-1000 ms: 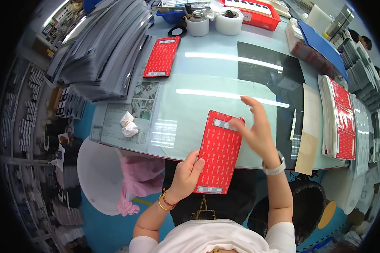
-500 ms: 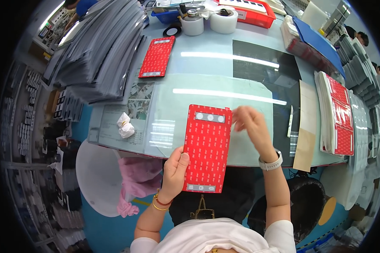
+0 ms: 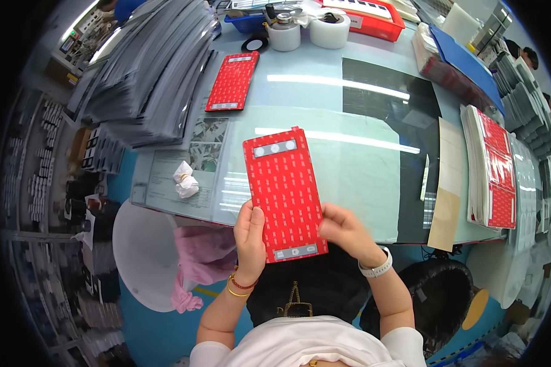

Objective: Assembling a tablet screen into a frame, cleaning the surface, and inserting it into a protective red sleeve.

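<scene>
A flat red rectangular panel (image 3: 284, 196), covered in small white print, is held up at the table's near edge. It leans slightly, its top toward the left. A grey strip with round pale spots runs across its upper end, and a second grey strip crosses the lower end. My left hand (image 3: 250, 235) grips the lower left edge, thumb on the face and fingers behind. On the opposite edge, my right hand (image 3: 347, 231) is closed with its fingertips at the panel's side; some of its fingers are hidden. Farther back lies a similar red panel (image 3: 232, 82).
Tall grey sheets (image 3: 147, 79) are stacked at the left, near a crumpled white paper (image 3: 185, 180). White tape rolls (image 3: 329, 32) and a red bin (image 3: 382, 29) stand at the back. Rightward lie a slim white tool (image 3: 424, 177), a cardboard strip (image 3: 445, 189) and a red-and-white stack (image 3: 493, 168).
My right hand has come down from beside the panel's top corner to its lower right edge. The panel has risen slightly and its top has swung left, still in my left hand.
</scene>
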A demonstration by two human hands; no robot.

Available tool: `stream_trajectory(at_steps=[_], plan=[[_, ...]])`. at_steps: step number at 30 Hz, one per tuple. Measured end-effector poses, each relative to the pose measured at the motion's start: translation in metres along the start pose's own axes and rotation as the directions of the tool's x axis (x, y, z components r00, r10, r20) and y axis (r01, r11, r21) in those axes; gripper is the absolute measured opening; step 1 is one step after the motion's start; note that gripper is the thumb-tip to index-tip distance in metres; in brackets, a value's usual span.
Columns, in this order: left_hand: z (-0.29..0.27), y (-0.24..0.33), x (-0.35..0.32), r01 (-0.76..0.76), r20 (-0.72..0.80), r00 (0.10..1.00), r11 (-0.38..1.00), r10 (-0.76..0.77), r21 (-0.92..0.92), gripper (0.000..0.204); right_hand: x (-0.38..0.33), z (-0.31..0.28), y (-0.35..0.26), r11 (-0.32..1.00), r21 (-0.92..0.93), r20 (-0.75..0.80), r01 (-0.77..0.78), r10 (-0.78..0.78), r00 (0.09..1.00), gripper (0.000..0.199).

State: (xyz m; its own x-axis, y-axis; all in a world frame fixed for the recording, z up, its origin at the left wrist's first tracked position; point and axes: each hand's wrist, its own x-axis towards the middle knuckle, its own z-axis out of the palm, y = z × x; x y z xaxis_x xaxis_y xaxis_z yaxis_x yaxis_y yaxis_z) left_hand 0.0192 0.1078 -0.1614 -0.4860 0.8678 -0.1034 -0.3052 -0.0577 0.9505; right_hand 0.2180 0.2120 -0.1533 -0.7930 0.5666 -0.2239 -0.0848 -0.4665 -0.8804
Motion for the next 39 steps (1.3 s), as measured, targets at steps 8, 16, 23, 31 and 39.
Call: stream_trajectory(at_steps=[8,16,23,31,39], plan=[[-0.021,0.015,0.026,0.036,0.036,0.999,0.961,-0.027,-0.275,0.040,-0.016,0.016,-0.005,0.997,-0.037,0.129,-0.073,0.078,0.989,0.042],[-0.041,0.028,0.069,0.287,0.127,0.958,0.894,-0.258,-0.344,0.040,-0.024,0.013,0.004,0.996,-0.033,0.231,-0.085,0.090,0.969,0.039],[-0.050,0.015,0.068,0.378,0.228,0.923,0.834,-0.309,-0.402,0.036,-0.026,0.009,0.011,0.997,0.015,0.241,-0.072,0.067,0.968,0.038],[-0.036,0.036,0.052,0.203,0.110,0.975,0.974,-0.191,-0.106,0.037,-0.028,0.013,0.017,0.990,0.093,0.153,-0.103,0.088,0.984,0.034],[-0.015,0.039,0.027,0.203,0.227,0.949,0.974,-0.220,0.097,0.036,0.014,0.010,0.002,0.999,0.015,-0.065,-0.051,0.052,0.997,0.043]])
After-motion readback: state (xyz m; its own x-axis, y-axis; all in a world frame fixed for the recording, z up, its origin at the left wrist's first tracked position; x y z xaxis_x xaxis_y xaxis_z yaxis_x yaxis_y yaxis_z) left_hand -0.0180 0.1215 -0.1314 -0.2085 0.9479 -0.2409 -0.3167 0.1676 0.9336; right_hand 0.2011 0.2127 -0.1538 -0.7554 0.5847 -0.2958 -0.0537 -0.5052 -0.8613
